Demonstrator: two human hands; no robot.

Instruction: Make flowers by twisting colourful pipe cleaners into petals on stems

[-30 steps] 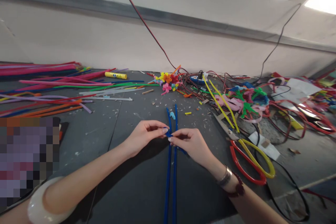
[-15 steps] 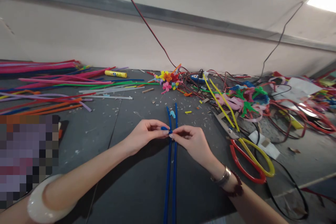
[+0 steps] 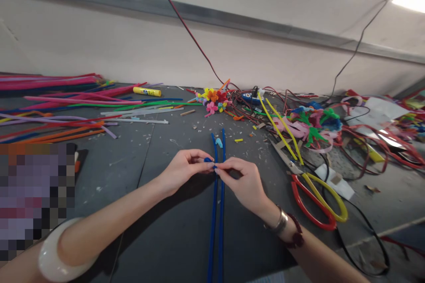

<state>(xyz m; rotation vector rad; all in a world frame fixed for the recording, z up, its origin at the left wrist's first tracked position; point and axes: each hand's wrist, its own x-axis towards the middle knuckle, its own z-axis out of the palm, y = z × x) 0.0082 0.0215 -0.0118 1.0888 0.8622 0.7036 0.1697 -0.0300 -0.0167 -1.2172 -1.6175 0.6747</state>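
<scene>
Blue pipe cleaner [image 3: 208, 159] is pinched at its short end between the fingertips of my left hand [image 3: 184, 170] and right hand [image 3: 244, 181], both closed firmly on it. Just below, two long blue stems [image 3: 212, 230] lie side by side on the table [image 3: 166, 247], with a small pale blue piece [image 3: 218, 143] just beyond them and red-and-yellow-handled scissors [image 3: 310, 208] off to my right.

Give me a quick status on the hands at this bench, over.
Left hand and right hand pinching small blue pipe-cleaner end. Two long blue pipe cleaners lying beneath. Red-and-yellow-handled scissors off to the right, not touching the hands.
</scene>
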